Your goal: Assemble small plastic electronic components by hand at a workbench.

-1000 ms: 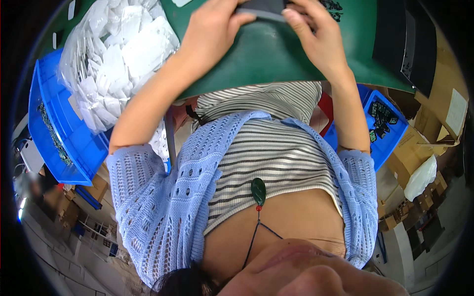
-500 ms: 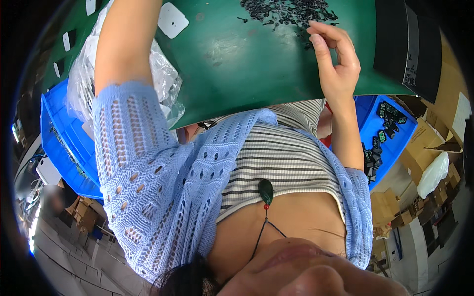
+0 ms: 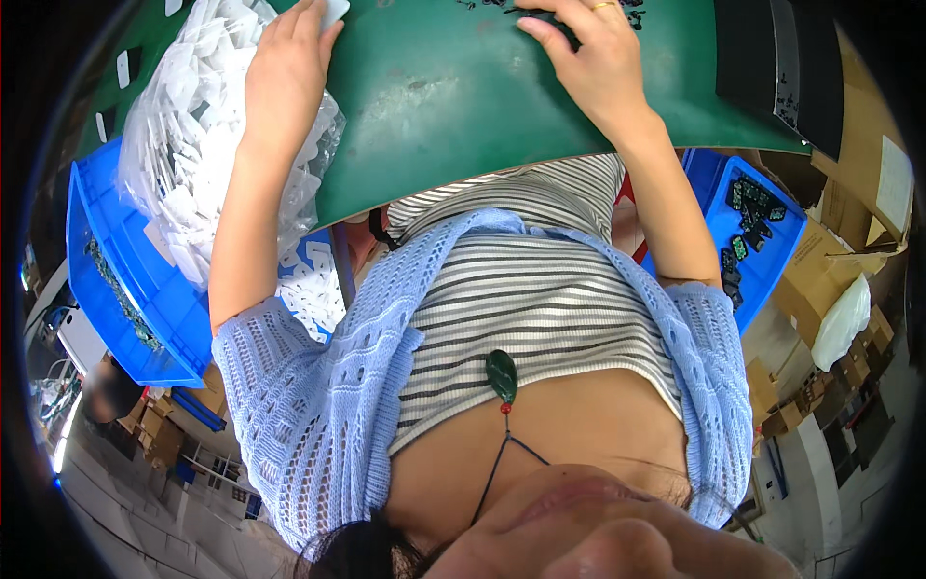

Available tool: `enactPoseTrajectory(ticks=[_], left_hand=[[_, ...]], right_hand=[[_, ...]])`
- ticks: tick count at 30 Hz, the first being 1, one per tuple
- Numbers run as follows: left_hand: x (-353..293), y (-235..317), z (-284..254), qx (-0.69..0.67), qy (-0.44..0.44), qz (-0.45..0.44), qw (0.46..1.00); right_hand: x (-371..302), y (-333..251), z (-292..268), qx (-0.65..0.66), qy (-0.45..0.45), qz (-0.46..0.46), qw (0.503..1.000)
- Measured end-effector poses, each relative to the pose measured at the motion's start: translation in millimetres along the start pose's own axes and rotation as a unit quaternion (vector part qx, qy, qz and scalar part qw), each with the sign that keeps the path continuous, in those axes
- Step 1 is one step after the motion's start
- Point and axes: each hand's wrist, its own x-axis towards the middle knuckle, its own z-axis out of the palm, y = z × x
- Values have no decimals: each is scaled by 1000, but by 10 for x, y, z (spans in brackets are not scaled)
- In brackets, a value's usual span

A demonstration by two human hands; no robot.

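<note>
My left hand is at the far left of the table, thumb and fingers closed about the edge of a small white plate. Beneath that wrist lies a clear plastic bag full of similar white plates. Over the pile of small black parts at the far edge of the view, my right hand has its thumb and fingers bent toward each other. Dark bits show around its fingertips, but what they pinch is hard to make out. The pile is largely cut off by the frame.
The green table has a black sheet-like piece at its right. A blue bin with dark parts stands to my right, another blue bin to my left. White plates lie below the bag. Cardboard boxes are farther right.
My left hand has drawn back into view, now at the white plate beside the bag. My right hand has moved left and farther over the black parts. The whole view has shifted slightly.
</note>
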Motion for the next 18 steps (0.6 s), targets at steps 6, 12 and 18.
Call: enactPoseTrajectory(ticks=[6,12,18], left_hand=[[28,233,-375,-42,58,46,996],[-330,678,-534,-416,-75,-164,891],[-537,757,-304,-509,-22,-168,844]], right_hand=[[200,-98,163,-38,-89,-46,994],[138,92,521,-211,-146,-101,961],[183,-189,201,-35,-128,-9,991]])
